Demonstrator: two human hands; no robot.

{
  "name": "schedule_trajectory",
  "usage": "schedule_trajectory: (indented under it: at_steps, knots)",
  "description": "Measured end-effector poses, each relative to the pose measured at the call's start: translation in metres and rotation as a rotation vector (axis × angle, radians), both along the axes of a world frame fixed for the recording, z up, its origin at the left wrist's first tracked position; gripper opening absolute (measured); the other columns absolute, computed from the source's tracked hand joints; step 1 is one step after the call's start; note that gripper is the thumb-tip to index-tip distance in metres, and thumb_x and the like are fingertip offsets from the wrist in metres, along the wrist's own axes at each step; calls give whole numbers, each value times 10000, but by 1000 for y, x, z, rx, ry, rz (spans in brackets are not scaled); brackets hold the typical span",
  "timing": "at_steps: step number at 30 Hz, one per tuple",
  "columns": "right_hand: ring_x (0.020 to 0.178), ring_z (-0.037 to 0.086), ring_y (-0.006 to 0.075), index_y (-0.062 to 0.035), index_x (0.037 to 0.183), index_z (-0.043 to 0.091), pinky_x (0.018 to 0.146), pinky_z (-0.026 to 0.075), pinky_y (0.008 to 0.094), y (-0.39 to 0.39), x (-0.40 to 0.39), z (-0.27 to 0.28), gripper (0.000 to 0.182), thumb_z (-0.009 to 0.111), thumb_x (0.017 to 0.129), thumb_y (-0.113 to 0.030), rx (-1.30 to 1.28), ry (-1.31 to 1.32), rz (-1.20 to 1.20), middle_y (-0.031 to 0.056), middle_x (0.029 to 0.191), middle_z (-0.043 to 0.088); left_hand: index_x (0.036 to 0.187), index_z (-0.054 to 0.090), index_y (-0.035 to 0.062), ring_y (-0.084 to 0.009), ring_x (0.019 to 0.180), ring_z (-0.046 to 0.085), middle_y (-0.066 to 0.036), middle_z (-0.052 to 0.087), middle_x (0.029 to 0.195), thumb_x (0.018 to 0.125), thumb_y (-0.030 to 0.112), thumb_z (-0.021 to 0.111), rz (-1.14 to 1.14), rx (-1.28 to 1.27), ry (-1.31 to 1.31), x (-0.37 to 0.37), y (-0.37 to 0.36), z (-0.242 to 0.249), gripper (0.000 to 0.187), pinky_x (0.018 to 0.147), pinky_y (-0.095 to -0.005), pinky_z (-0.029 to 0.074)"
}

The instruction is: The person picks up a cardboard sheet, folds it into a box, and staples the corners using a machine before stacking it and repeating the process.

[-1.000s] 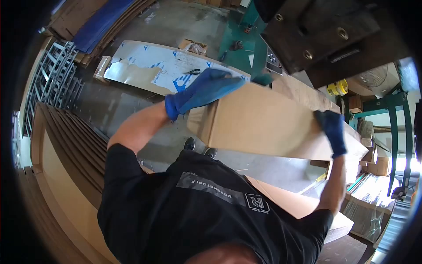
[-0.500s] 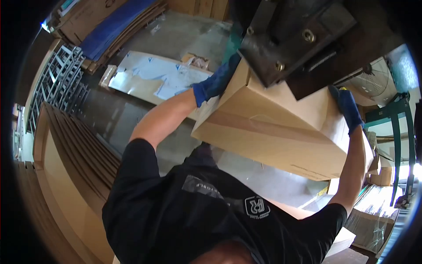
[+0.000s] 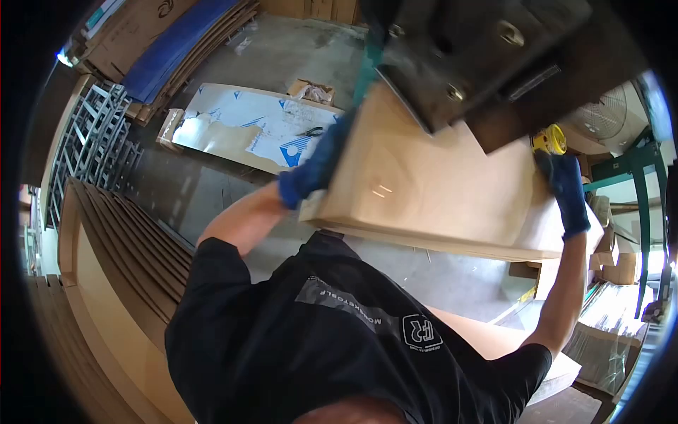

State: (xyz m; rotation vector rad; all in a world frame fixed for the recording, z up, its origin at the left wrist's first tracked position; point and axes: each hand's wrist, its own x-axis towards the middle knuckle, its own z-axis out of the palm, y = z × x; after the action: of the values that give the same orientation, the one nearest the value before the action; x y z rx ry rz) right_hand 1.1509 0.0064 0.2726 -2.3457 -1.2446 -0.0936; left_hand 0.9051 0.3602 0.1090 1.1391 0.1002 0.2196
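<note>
A large closed cardboard box (image 3: pixel 431 180) is held in front of my body, its broad brown face turned up. My left hand (image 3: pixel 316 164), in a blue glove and blurred by motion, grips its left side. The gloved right hand (image 3: pixel 563 185) holds the box near its right far corner, fingers partly hidden. Just beyond that hand is a yellow round roll or tub (image 3: pixel 551 139). A dark metal block with brass-coloured bolts (image 3: pixel 487 63) covers the box's far edge from above.
Behind on the left lies a long panel with torn protective film (image 3: pixel 233 127), a dark tool (image 3: pixel 309 132) on it. Stacked cardboard sheets (image 3: pixel 116 254) stand at my left, metal frames (image 3: pixel 95 145) beyond. A fan (image 3: pixel 600 116) and green frame (image 3: pixel 639 205) are at right.
The box has tilted, so its upper face shows more and its near side is mostly out of sight. My left hand has come nearer and lower; the right has lowered slightly.
</note>
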Motion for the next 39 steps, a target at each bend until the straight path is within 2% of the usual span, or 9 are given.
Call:
schedule_trajectory:
  at_steps: [13, 18, 21, 25, 27, 29, 31, 35, 39]
  knots:
    - [433, 531, 325, -100, 550, 606, 444, 406, 404, 65, -173, -42, 487, 659, 770, -531, -60, -295, -252, 117, 487, 531, 1372, 380, -16, -311, 1200, 511, -223, 460, 1353, 830, 256, 634, -345, 1159, -447, -73, -15, 210, 657, 991, -396, 427]
    - [801, 561, 239, -97, 892, 626, 742, 432, 369, 156, -237, -131, 272, 617, 850, -366, 215, 532, 200, 110, 848, 567, 1369, 390, -4, -368, 1185, 509, -271, 444, 1342, 755, 271, 703, -487, 1302, -645, 27, -196, 91, 742, 973, -424, 434]
    - [1060, 565, 217, -105, 1111, 610, 930, 426, 363, 184, -281, -160, 269, 577, 900, -270, 197, 1090, 341, 124, 1133, 600, 1106, 548, 28, -408, 796, 635, -240, 640, 825, 696, 184, 662, -948, 1497, -217, 55, -205, 37, 453, 675, -458, 508]
    - [1143, 551, 211, -74, 1233, 574, 998, 410, 365, 112, -300, -192, 330, 562, 923, -185, 235, 474, 610, 106, 1234, 590, 1205, 562, 48, -381, 855, 639, -219, 648, 969, 702, 187, 653, -794, 1537, -83, 20, -84, 47, 529, 711, -441, 512]
    - [1020, 595, 201, -30, 1184, 613, 928, 454, 357, -11, -288, -310, 291, 511, 937, -144, 65, 1034, 35, 100, 1116, 649, 1229, 558, 37, -341, 857, 663, -205, 655, 1009, 679, 183, 683, -587, 1595, -109, 0, 28, 37, 582, 738, -395, 520]
    - [947, 579, 179, -36, 1149, 616, 869, 453, 335, -124, -257, -280, 287, 497, 946, -200, 386, 726, -825, 77, 1044, 631, 1227, 545, -8, -221, 943, 649, -146, 650, 1094, 729, 67, 609, -531, 1037, 623, -13, 151, 38, 507, 772, -363, 520]
    - [873, 563, 158, -41, 1113, 620, 810, 451, 314, -190, -227, -262, 300, 483, 955, -256, 900, 425, -1228, 54, 972, 613, 1270, 511, 0, -212, 995, 626, -135, 611, 1164, 759, 19, 551, -384, 1043, 284, -8, 226, -12, 513, 797, -359, 516]
    - [726, 532, 114, -52, 1042, 628, 692, 448, 270, -133, -178, -323, 367, 455, 973, -368, 1402, 1018, -1066, 8, 828, 578, 1260, 546, 37, -273, 1064, 606, -165, 621, 1172, 843, 140, 574, -176, 1507, -334, -5, 27, 14, 431, 912, -366, 468]
    - [645, 511, 96, -64, 970, 615, 601, 440, 252, 29, -200, -353, 416, 420, 983, -431, 1103, 1326, -684, -6, 745, 553, 999, 662, 88, -333, 825, 642, -155, 669, 900, 778, 511, 640, -606, 1506, -37, 14, -44, 3, 477, 742, -416, 498]
